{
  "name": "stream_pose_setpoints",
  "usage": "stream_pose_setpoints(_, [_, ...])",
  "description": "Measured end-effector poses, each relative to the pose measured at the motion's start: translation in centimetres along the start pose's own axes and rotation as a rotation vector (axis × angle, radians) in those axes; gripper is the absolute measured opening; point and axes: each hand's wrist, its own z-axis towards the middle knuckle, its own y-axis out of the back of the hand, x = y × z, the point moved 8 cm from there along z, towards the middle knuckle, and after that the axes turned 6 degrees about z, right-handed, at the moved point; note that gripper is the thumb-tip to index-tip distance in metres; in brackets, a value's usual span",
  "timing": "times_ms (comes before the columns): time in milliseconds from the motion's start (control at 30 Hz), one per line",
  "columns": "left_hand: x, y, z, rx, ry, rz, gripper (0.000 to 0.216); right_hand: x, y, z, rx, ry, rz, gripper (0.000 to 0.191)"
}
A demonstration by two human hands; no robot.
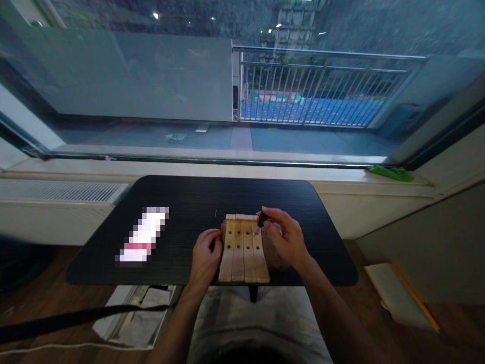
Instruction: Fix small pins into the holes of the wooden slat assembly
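Observation:
A pale wooden piece of several slats side by side (pixel 238 263), with two rows of small dark holes across it, lies at the near edge of the black table. My left hand (pixel 205 257) is curled at its left edge, fingertips gripping near the upper corner. Between the thumb and fingers of my right hand (pixel 286 236) is a small dark-handled tool (pixel 262 218), its thin tip over the upper hole of the rightmost slat. A brown, rough rounded thing (pixel 273 253) sits under and beside the slats, partly hidden by my right hand.
The black table (pixel 189 197) carries a bright, pixelated screen (pixel 144 237) on the left and a tiny thin stick (pixel 215 213) behind the slats. A window sill and radiator (pixel 60 192) border it. Below are an open box (pixel 132 323) and a dark strap (pixel 83 316).

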Motion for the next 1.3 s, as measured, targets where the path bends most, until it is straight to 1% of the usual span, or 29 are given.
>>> stream_pose_setpoints(267, [-0.4, 0.0, 0.0, 0.025, 0.019, -0.022, 0.031, 0.6, -0.2, 0.0, 0.023, 0.035, -0.024, 0.046])
stream_pose_setpoints(367, [-0.4, 0.0, 0.0, 0.023, 0.025, -0.031, 0.031, 0.7, -0.4, 0.0, 0.032, 0.039, -0.005, 0.045])
stream_pose_setpoints(533, [-0.5, -0.1, 0.0, 0.028, 0.033, -0.025, 0.030, 0.3, -0.4, 0.0, 0.020, 0.005, 0.043, 0.042])
stream_pose_setpoints(833, [-0.5, 0.0, -0.1, 0.028, 0.028, -0.021, 0.028, -0.4, -0.3, -0.1, 0.013, -0.042, 0.046, 0.040])
stream_pose_setpoints(1033, [-0.8, 0.0, -0.1, 0.049, 0.054, -0.031, 0.032, -0.8, -0.1, -0.1, 0.002, -0.096, 0.052, 0.035])
stream_pose_setpoints(1300, [-0.8, 0.0, -0.1, 0.071, 0.071, -0.041, 0.031, -0.5, -0.1, 0.3, 0.002, -0.109, 0.050, 0.033])
